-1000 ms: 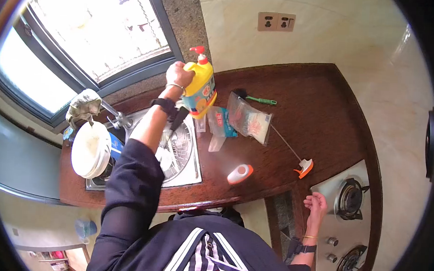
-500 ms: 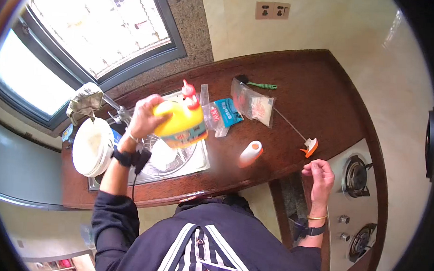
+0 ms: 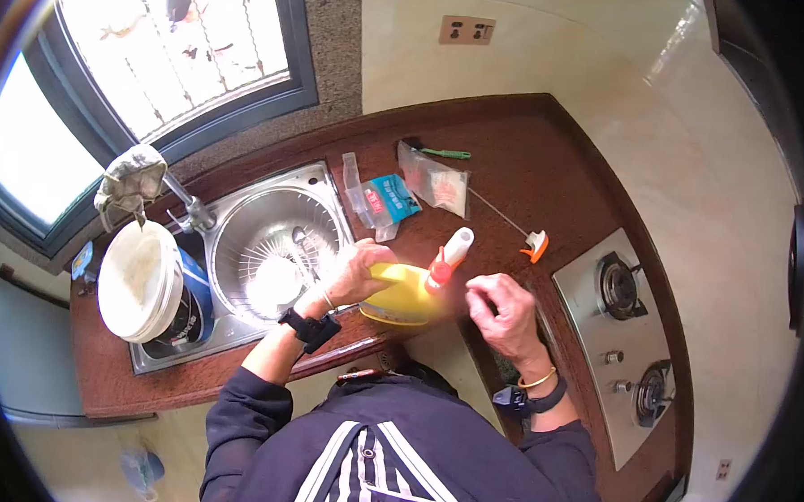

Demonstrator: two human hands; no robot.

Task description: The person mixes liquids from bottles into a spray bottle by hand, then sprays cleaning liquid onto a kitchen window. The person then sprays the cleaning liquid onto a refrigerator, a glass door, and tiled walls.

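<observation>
My left hand [image 3: 362,273] is closed around the handle of a yellow jug [image 3: 398,297] with a red cap [image 3: 439,272]. The jug hangs over the counter's front edge, its cap pointing right and close to a white and orange bottle [image 3: 458,245]. Whether they touch I cannot tell. To the right of the cap, my right hand [image 3: 505,316] hovers with loosely curled fingers and nothing visible in them. An orange and white spray head [image 3: 535,245] with a long thin tube lies farther right on the counter.
A steel sink [image 3: 283,212] with a wire rack inside is at left, beside a white bucket [image 3: 140,280]. Plastic packets [image 3: 445,188], a blue packet [image 3: 394,197] and a green-handled brush [image 3: 447,153] lie behind the bottle. A gas stove [image 3: 617,350] is at right.
My left hand has carried the yellow jug from above the sink rightward and tilted it towards the bottle. My right hand has moved left towards the jug's cap. The view has shifted.
</observation>
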